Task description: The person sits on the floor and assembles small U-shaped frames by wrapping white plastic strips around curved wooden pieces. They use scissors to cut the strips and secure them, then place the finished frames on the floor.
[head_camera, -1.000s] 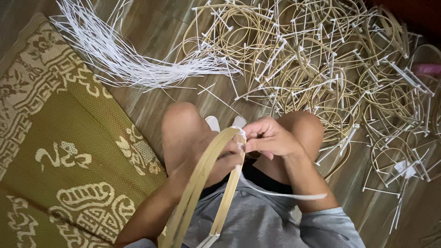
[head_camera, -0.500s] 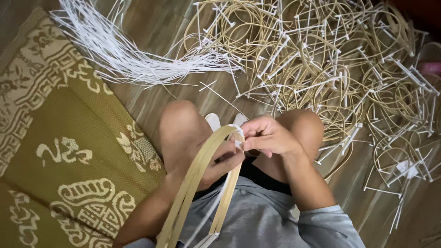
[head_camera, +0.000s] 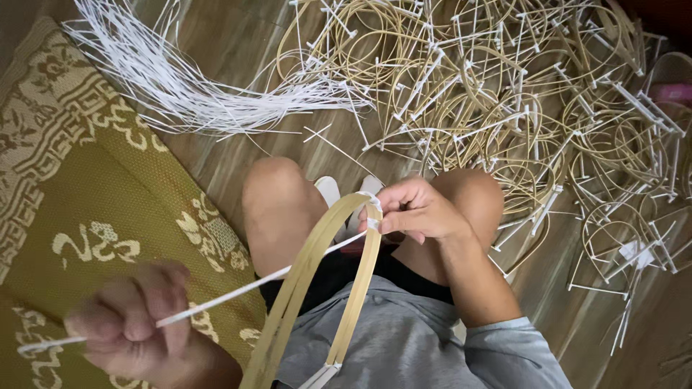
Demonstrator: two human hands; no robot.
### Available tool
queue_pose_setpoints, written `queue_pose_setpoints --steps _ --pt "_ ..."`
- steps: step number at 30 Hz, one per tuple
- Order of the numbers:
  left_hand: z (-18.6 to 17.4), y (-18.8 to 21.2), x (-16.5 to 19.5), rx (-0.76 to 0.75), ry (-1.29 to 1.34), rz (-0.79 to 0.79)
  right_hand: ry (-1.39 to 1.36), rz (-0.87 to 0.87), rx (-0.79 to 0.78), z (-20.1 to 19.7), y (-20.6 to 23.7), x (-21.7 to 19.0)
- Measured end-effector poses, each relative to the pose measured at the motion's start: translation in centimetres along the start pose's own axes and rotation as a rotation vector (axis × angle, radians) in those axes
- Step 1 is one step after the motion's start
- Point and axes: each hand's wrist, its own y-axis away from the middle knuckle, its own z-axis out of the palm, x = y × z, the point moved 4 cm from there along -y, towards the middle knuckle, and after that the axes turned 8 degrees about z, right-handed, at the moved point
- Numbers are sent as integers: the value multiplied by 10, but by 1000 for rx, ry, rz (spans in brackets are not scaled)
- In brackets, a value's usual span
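From my head camera, I look down past my knees. My right hand (head_camera: pixel 418 210) pinches the top of the bent bamboo strip loop (head_camera: pixel 339 281) just right of centre, fingers closed where the white plastic strap (head_camera: pixel 238 289) wraps it. My left hand (head_camera: pixel 137 324), blurred at seven o'clock, is fisted round the strap's free end, drawn taut toward the loop. The bamboo looks light and springy, likely to spread if released, so the crossing is the place to grip; the strap seems thin and slick, best held wrapped in the fist. A bundle of white straps (head_camera: pixel 187 86) lies at eleven o'clock, finished hoops (head_camera: pixel 504 94) at one, a patterned mat (head_camera: pixel 94 194) at nine.
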Motion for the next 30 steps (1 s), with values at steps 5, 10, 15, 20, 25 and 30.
queue_pose_setpoints --steps 5,10,15,20,25,30 --pt "79 -8 -17 -693 -520 -272 -33 3 -33 0 -2 1" --pt "147 -4 -63 -1060 -1231 211 -7 2 -46 -1 -3 2" --pt "148 -3 -78 -1031 -1330 301 -6 -6 -63 -3 -2 4" --pt "148 -6 -75 -1014 -1334 375 -8 -28 -73 -7 0 5" --pt "145 1 -83 -1065 -1287 333 1 -9 -60 -10 2 8" --pt "143 10 -102 -954 -1285 420 29 -28 -55 -13 3 10"
